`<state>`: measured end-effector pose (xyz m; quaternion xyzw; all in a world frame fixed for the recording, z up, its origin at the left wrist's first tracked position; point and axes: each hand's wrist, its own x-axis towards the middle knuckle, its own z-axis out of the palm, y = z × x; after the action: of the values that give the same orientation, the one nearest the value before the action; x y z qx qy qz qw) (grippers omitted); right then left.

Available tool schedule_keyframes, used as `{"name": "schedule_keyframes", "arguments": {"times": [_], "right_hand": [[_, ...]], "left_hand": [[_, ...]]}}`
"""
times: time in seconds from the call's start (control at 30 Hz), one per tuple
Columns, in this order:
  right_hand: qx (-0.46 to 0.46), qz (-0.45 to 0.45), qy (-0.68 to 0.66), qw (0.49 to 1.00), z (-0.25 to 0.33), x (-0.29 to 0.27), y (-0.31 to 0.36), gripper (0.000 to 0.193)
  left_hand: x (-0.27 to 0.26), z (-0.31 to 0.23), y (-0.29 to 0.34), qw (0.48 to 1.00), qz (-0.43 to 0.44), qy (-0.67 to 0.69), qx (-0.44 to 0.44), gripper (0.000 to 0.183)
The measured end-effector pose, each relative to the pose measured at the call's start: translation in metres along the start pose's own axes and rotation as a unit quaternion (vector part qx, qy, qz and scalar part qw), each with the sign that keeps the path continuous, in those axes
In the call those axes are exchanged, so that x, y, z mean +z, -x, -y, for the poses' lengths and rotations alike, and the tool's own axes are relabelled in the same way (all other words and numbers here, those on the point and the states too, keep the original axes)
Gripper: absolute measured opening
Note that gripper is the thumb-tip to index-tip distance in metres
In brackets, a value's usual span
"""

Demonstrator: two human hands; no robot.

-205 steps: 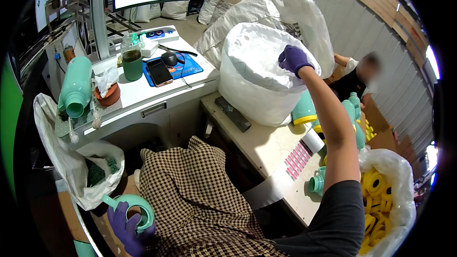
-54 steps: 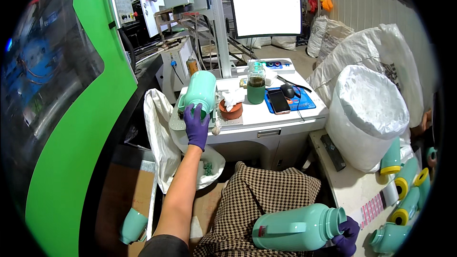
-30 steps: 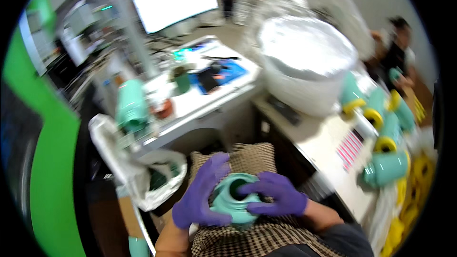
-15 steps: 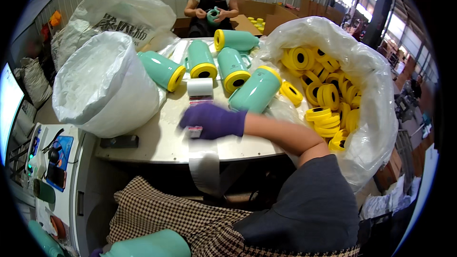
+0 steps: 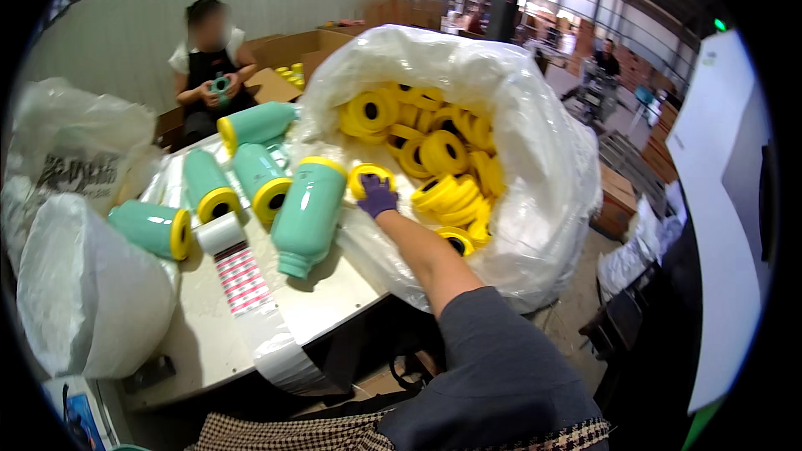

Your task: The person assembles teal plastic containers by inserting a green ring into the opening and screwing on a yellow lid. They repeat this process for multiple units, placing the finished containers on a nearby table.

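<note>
My right hand, in a purple glove, reaches forward to a loose yellow ring by the mouth of a clear plastic bag. Its fingers curl over the ring's near side. Just left of it lies a mint-green bottle, its yellow end pointing away and its neck toward me. Several other mint-green bottles with yellow ends, among them one bottle, lie further left. A roll of labels with red and white print trails over the table's front edge. My left hand is out of view.
The large plastic bag holds many yellow rings. At the left stand a white sack and a printed sack. Behind the white table, a co-worker handles a green piece near cardboard boxes.
My view has swung right. My right hand has left the label strip and gone to the loose yellow ring. The green bottle on my lap has dropped out of view.
</note>
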<state>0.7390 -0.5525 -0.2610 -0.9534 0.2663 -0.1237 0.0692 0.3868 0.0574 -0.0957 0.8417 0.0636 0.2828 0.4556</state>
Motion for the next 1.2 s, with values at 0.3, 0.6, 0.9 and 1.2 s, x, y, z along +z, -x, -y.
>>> {"name": "schedule_keyframes", "arguments": {"times": [0.3, 0.6, 0.9, 1.2], "right_hand": [[0.035, -0.078, 0.114, 0.99, -0.014, -0.024, 0.028, 0.08], [-0.045, -0.168, 0.187, 0.967, 0.003, -0.011, 0.021, 0.075], [0.218, -0.246, -0.079, 0.941, -0.038, -0.065, -0.05, 0.059], [-0.313, -0.15, -0.597, 0.724, 0.24, -0.243, 0.138, 0.048]], "left_hand": [[0.049, 0.018, -0.011, 0.993, 0.064, 0.102, 0.013, 0.05], [0.054, 0.031, -0.007, 0.992, 0.038, 0.117, -0.007, 0.053], [0.015, 0.063, 0.012, 0.99, -0.083, 0.102, -0.054, 0.056], [-0.042, 0.09, 0.086, 0.951, -0.267, 0.071, -0.137, 0.06]]}}
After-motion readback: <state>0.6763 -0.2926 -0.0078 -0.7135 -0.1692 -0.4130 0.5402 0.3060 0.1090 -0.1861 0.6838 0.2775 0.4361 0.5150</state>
